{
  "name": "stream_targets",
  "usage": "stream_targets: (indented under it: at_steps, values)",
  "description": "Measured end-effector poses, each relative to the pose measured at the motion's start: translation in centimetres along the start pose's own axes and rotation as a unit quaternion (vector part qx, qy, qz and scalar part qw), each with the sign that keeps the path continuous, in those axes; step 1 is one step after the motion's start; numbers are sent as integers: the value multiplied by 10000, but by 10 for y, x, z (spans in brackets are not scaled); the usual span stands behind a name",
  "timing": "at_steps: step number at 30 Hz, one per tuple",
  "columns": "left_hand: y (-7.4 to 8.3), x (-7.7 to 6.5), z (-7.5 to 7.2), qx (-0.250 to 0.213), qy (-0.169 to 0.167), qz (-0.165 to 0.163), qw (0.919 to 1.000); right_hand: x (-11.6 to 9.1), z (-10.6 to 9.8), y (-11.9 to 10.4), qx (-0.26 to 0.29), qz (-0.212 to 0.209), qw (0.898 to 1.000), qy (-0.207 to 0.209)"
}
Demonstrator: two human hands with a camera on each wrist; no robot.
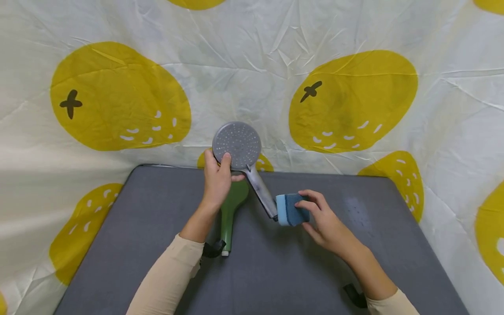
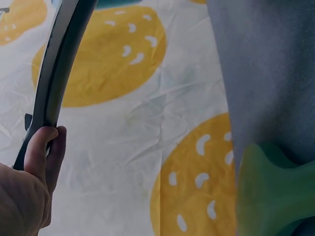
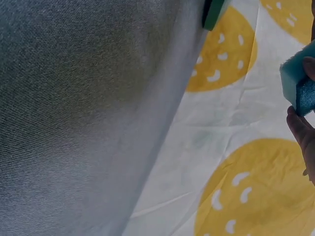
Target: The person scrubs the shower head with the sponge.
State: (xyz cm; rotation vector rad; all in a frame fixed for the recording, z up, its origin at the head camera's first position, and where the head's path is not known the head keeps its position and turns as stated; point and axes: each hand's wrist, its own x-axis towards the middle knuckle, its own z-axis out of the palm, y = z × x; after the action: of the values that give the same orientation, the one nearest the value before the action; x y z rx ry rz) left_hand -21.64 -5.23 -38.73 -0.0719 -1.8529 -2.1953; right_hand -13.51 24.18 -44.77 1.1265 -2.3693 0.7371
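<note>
My left hand (image 1: 218, 181) grips a grey shower head (image 1: 237, 144) by the edge of its round face, thumb on the nozzle side. The handle (image 1: 260, 192) slants down to the right, above the table. In the left wrist view, the dark back of the shower head (image 2: 61, 64) shows above the fingers. My right hand (image 1: 324, 221) pinches a blue sponge (image 1: 291, 210) with a light blue layer and a darker layer. The sponge's light side is at the handle's lower end; whether they touch I cannot tell. The right wrist view shows the sponge (image 3: 298, 81) at its edge.
A green shower head (image 1: 232, 210) lies on the dark grey table (image 1: 299, 271), partly behind my left hand and forearm. Damp-looking marks (image 1: 357, 212) show on the table at right. White cloth with yellow fruit prints (image 1: 252, 78) hangs behind and beside the table.
</note>
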Motion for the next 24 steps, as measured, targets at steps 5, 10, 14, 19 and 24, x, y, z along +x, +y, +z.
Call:
stream_targets:
  at_steps: [5,10,14,19,24]
  values:
    - [1,0,1,14,9,33,10000,2,-3,-10,-304,-163,9994,-34]
    - [-1,1,2,210,-89,121,9997,12,-3,-29,-1092,-637,9918,-191]
    - [-1,1,1,402,-167,191,9989,20,3,-43,-1654,-1146,9780,-551]
    - [0,-2,2,358,-264,228,9987,25,9,-48,-1264,-1106,9824,-811]
    - [3,-3,4,135,-317,203,9992,28,11,-37,-553,-539,9949,-642]
